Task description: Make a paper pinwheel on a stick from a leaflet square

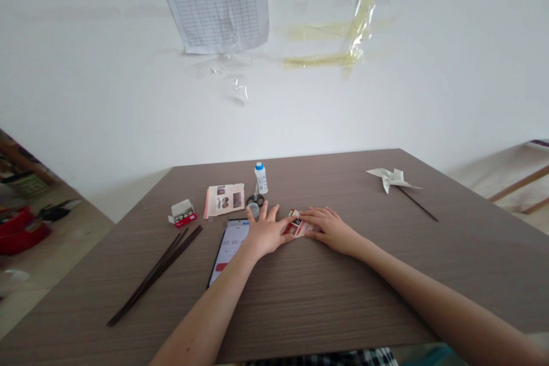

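I watched the left hand [268, 233] lie open, fingers spread, thumb touching a folded red-printed paper [295, 226] near the middle of the desk [343, 309], while the right hand [330, 230] pressed flat and ungripping over it, a phone [229, 251] just beside the left hand

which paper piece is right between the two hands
The small red-and-white folded paper lying between the left hand and right hand. The printed magazine sheet lies away from them by the scissors, and the white paper pinwheel lies far right.

Printed paper [297, 225] smooth; tabletop [326, 297] matt wood-grain laminate; bottle [261, 178] smooth plastic.
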The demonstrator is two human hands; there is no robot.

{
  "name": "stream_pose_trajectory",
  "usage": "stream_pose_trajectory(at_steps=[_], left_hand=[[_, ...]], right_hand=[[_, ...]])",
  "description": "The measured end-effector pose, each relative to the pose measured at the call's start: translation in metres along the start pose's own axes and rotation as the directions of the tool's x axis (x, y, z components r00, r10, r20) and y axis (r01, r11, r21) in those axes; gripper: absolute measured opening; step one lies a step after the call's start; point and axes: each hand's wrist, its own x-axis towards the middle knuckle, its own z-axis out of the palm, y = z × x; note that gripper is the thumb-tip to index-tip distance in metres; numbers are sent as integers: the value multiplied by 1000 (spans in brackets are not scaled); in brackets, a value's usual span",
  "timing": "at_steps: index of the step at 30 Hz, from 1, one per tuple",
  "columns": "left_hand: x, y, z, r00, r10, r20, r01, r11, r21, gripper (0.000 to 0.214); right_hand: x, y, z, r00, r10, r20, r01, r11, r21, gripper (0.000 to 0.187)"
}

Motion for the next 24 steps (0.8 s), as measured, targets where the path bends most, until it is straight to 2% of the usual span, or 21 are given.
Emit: stream_pose_trajectory(at_steps=[5,9,15,19,24], left_hand=[[3,-3,2,1000,-3,16,3,1000,4,74],[4,-3,3,1000,-12,-5,12,1000,10,73],[4,-2,4,998,-55,-29,55,998,-15,80],[3,-1,2,997,-74,-15,74,997,-11,82],[3,-1,0,997,-71,8,71,997,-24,83]], right_hand=[[-2,-7,-5,999,46,6,-46,999,-10,59],[-5,-13,-4,997,50,-65,-51,999,-18,48],[-3,-14,9,993,-53,-108,44,995,-85,52],[0,-15,13,997,-34,-73,27,995,-96,60],[0,-17,6,999,41,4,-40,997,-72,62]])
